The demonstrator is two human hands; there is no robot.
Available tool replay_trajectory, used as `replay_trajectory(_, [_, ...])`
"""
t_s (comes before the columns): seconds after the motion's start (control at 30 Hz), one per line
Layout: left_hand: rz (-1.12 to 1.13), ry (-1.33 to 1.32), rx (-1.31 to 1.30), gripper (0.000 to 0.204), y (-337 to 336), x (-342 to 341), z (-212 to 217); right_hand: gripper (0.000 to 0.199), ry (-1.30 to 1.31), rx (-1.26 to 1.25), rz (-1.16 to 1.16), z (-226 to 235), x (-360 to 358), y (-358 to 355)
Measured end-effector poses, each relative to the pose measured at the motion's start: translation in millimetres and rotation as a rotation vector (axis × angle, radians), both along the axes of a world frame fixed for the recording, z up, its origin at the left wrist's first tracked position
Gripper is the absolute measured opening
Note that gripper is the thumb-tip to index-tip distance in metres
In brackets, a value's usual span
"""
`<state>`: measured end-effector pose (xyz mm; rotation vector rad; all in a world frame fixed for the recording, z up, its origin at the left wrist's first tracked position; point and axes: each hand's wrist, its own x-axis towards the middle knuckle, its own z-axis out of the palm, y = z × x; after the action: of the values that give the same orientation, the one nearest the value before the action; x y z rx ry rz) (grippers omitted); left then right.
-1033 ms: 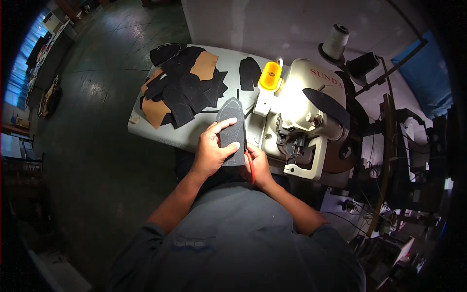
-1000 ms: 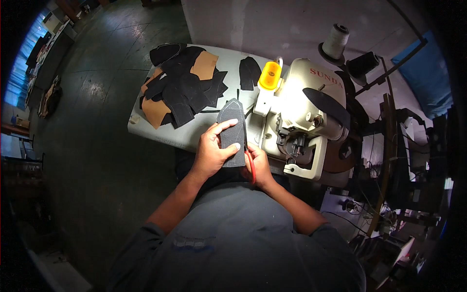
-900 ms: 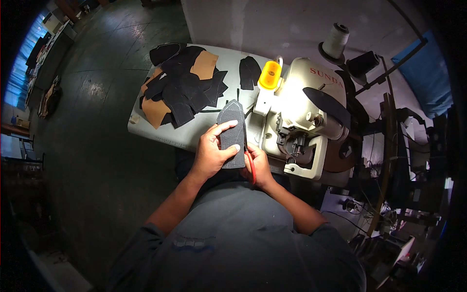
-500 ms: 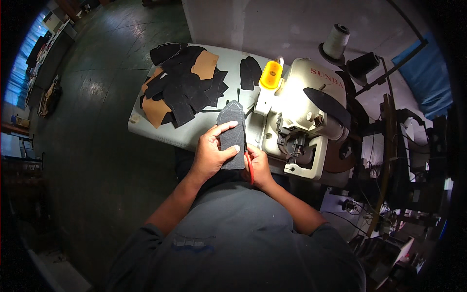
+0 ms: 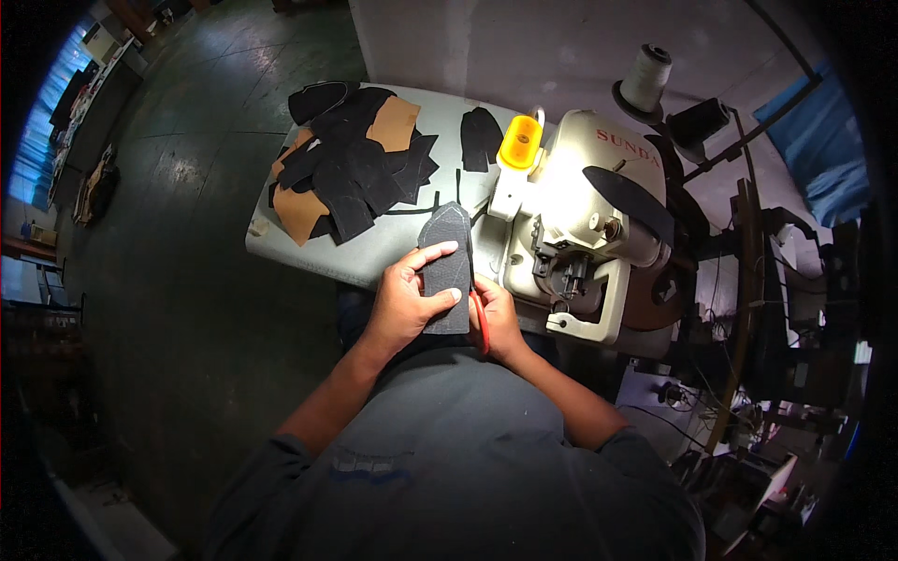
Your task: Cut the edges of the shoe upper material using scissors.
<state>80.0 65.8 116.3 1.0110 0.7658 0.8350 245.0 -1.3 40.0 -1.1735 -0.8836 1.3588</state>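
Note:
My left hand point(image 5: 409, 292) is closed on a dark grey leather-like piece point(image 5: 447, 264), with a finger and the thumb lying across its face. The piece has a blunt pointed top and pale marked lines along its edge. At its right edge my right hand point(image 5: 498, 321) grips scissors point(image 5: 481, 320) by the red handles. Their blades lie along that edge and are mostly hidden by the piece. Both hands are in front of the table's near edge, close to my body.
A pile of black and tan cut pieces point(image 5: 355, 168) covers the left of the white table point(image 5: 323, 266). One black piece point(image 5: 481, 140) and thin dark strips lie beyond my hands. At the right stands a cream sewing machine point(image 5: 580, 201) with a lit yellow lamp point(image 5: 520, 142) and thread cones point(image 5: 646, 80).
The grey piece has shifted slightly down toward my body, with my left hand moving along with it. My right hand and the scissors stay almost in place.

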Motion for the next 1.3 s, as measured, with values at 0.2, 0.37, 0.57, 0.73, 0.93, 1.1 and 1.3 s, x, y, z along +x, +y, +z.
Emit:
replay_trajectory(0.2, [-0.021,-0.008,-0.015,0.066,-0.4,0.1,4.7,0.026,0.042,0.007,0.036,-5.7,4.4,-0.6])
replay_trajectory(0.37, [-0.029,-0.008,-0.038,0.059,1.1,2.9,4.8,0.03,0.088,0.03,0.004,-7.8,4.9,0.8])
replay_trajectory(0.57, [0.087,0.076,0.282,0.043,29.8,3.6,0.0,0.033,0.178,0.017,0.082,-14.8,5.6,-0.1])
replay_trajectory(0.73, [0.138,0.142,0.349,0.046,33.6,7.1,-1.9,0.032,0.096,-0.019,0.094,-20.6,8.9,-0.7])
replay_trajectory(0.93, [0.073,0.179,0.329,0.049,27.7,10.6,0.0,0.032,0.128,-0.03,0.033,-6.6,8.6,0.1])
replay_trajectory(1.1, [0.112,0.157,0.356,0.047,26.4,6.4,-7.8,0.031,0.042,0.027,0.029,-8.2,5.6,2.2])
replay_trajectory(1.3, [0.107,0.154,0.361,0.047,26.3,8.5,-6.6,0.03,0.017,0.051,0.023,1.7,4.9,-1.3])
